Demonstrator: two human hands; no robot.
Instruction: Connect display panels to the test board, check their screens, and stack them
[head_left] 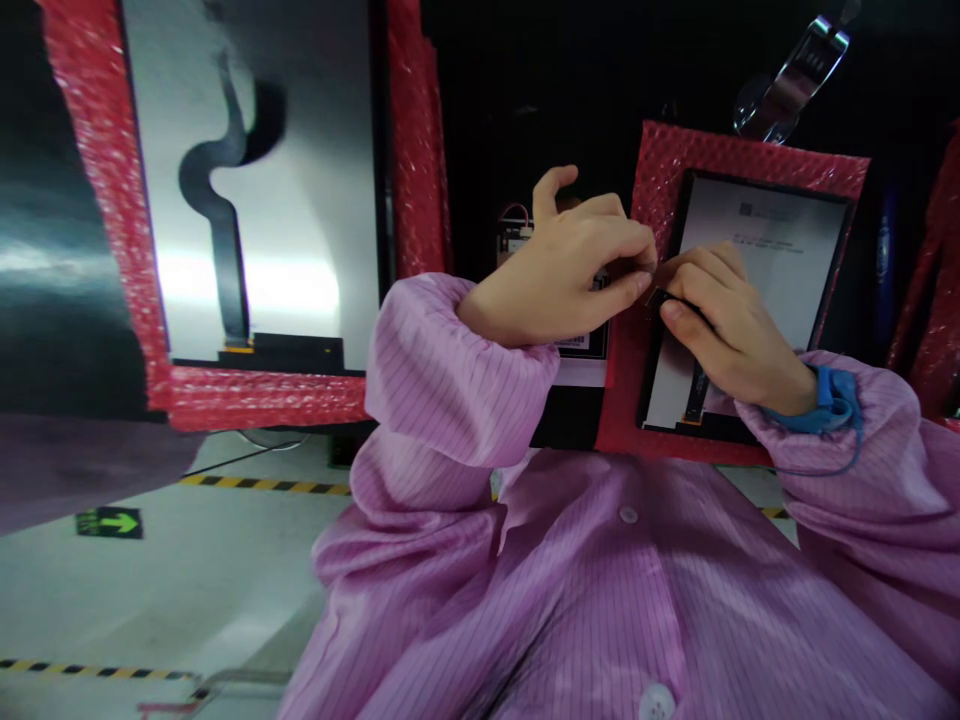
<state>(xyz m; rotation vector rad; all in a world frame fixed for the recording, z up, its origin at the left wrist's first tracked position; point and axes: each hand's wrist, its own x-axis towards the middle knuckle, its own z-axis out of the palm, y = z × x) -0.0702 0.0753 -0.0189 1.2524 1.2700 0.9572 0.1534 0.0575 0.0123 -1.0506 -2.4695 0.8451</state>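
Two hands, both narrow: right hand [731, 325] pinching black flex tab [664, 298] above display panel [765, 260], left hand [559, 270] fingertips just beside tab. Tab thin, light, fragile, creases easily; hold by stiffer end. Red bubble-wrap frame [750, 150] around panel.

A pale display panel [757, 270] has a black flex cable [694, 393] rising from its lower edge.

You have a pale grey floor [150, 590] below you, with black-and-yellow hazard tape [264, 485] crossing its far part, a second strip [90, 671] near its lower edge, and a green arrow sign [109, 522] on it between them.
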